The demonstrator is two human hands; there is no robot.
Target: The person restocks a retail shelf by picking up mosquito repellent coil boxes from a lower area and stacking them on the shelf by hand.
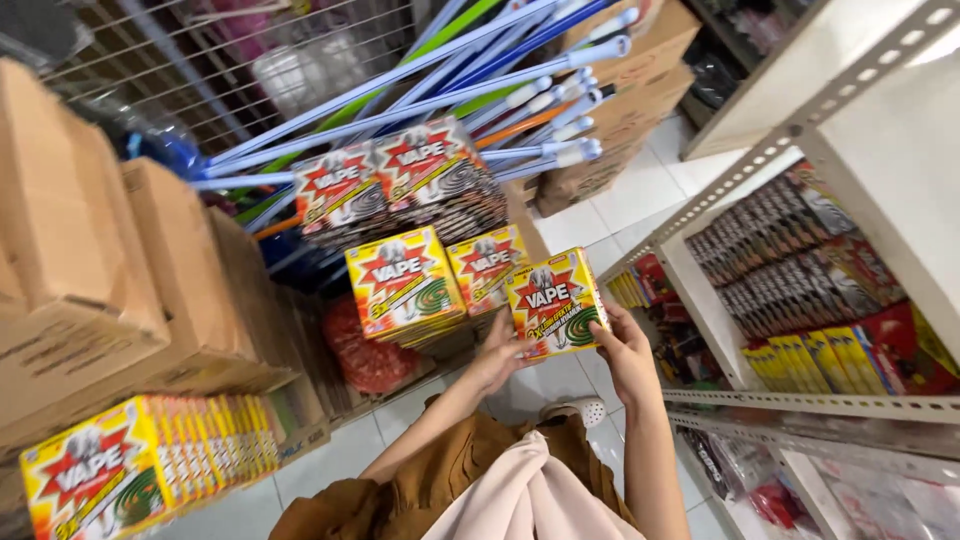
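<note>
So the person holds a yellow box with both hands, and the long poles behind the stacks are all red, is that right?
Not quite. In the head view both hands, left and right, do hold the yellow box, but the long poles are mostly blue, with some green and orange.

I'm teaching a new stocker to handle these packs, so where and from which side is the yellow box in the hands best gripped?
By its two narrow side edges, one palm from each side. The yellow box is flat and held upright, face toward the camera, so its thin edges are exposed. The left hand and right hand already clasp it low at either side, probably the steadiest hold.
</note>
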